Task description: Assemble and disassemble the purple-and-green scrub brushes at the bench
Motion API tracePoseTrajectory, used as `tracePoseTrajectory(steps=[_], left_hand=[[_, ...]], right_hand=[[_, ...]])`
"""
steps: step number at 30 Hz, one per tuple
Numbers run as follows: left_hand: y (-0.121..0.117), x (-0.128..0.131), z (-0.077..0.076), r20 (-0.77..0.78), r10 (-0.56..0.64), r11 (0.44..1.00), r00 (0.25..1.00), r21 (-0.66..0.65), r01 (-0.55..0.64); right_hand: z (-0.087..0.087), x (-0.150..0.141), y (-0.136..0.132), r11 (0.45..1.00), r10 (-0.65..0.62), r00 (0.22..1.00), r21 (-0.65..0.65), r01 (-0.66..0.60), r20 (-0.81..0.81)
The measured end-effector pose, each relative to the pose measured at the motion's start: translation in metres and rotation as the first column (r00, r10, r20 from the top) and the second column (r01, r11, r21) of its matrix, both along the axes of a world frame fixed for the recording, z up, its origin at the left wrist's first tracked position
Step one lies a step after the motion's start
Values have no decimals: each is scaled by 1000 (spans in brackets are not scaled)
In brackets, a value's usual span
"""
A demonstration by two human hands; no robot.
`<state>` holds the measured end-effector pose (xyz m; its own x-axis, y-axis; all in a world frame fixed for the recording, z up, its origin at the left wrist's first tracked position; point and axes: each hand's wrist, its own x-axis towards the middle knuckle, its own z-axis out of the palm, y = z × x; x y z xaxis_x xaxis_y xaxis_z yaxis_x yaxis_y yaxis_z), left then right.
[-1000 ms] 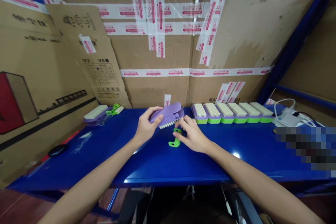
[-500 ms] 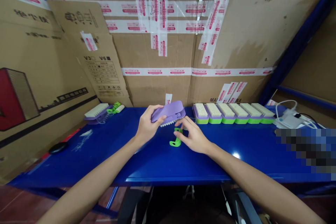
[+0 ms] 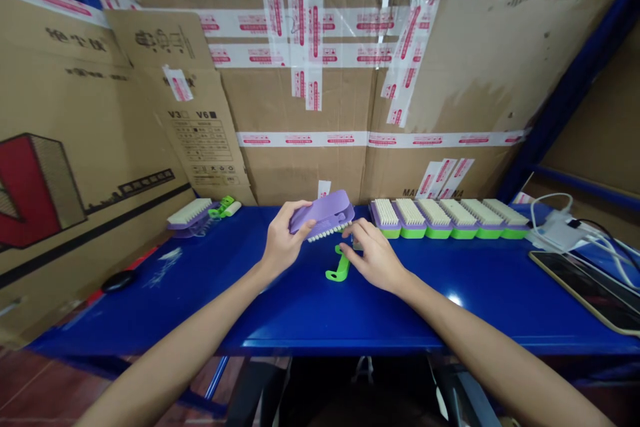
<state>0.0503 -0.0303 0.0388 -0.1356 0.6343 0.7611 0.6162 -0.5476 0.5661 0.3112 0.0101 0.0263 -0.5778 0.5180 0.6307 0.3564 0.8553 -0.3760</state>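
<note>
Over the middle of the table, my left hand point(image 3: 285, 237) is closed around a purple scrubbing brush point(image 3: 323, 212), thumb on its near side. Its smooth purple back faces up, tilted, and the pale bristles point down. Beside the brush's right end, my right hand point(image 3: 375, 253) has its fingers bent toward the thumb. A small greyish piece shows partly under those fingers; what it is I cannot make out. Just left of the right thumb, a bright green curved plastic handle piece point(image 3: 339, 269) with a hole in its end lies on the table.
A row of several purple-and-green brushes point(image 3: 434, 213) stands bristles up at the back right. Another brush point(image 3: 190, 212) and green parts point(image 3: 224, 207) lie back left. A black round object point(image 3: 119, 281), white charger with cables point(image 3: 556, 230) and phone point(image 3: 590, 287) sit toward the sides. Cardboard point(image 3: 300, 170) walls the back.
The view has shifted slightly. My right fingers have curled a little more beside the brush's end. The left hand keeps the brush in nearly the same pose.
</note>
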Motion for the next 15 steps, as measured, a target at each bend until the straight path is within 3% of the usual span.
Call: tracePoseTrajectory(steps=[5, 15], left_hand=[[2, -2, 1, 73, 24, 999, 997, -35, -22], [5, -2, -3, 124, 10, 998, 992, -60, -2]], right_hand=[[2, 0, -3, 1000, 27, 997, 17, -26, -69], [2, 0, -7, 997, 22, 981, -73, -37, -191]])
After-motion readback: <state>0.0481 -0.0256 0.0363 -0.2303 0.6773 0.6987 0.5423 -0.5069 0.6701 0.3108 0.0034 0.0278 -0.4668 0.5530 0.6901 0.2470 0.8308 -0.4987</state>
